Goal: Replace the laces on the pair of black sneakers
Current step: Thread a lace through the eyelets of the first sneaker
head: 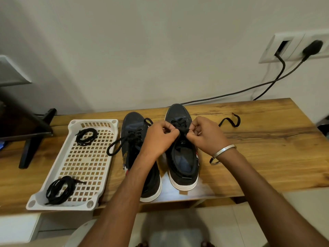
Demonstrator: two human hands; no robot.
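Two black sneakers with white soles stand side by side on the wooden table, toes toward the wall. Over the tongue of the right sneaker, my left hand and my right hand each pinch its black lace with curled fingers. One end of that lace trails off to the right across the table. The left sneaker is laced, with a loose loop lying out to its left; my left forearm covers its heel part.
A white perforated tray lies left of the shoes with two bundles of black laces, one at its far end and one at its near end. A black stand sits at far left. Cables run from a wall socket.
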